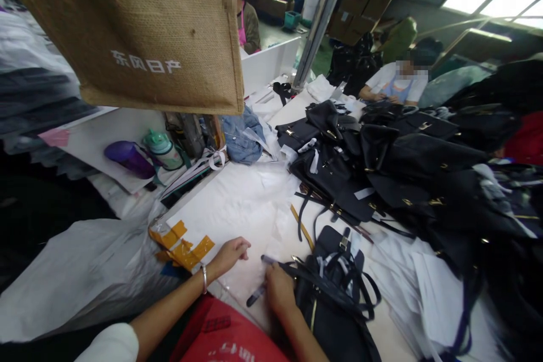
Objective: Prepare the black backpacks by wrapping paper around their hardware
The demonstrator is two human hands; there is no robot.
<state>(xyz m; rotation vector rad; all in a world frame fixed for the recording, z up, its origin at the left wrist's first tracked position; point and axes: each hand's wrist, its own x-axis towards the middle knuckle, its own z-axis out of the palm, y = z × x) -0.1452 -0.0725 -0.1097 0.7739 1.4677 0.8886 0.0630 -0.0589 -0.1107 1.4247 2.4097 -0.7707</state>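
Right hand at thin, black, leather-look strap; whether clamped, cannot tell. Left hand loosely uncurled, apparently empty; could steady the strap flat.

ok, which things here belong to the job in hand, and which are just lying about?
Likely the job:
black bag beside the right hand
dark strap by that hand
bag pile

Likely just about:
purple bottle
green-lidded bottle
denim
burlap bag, hanging
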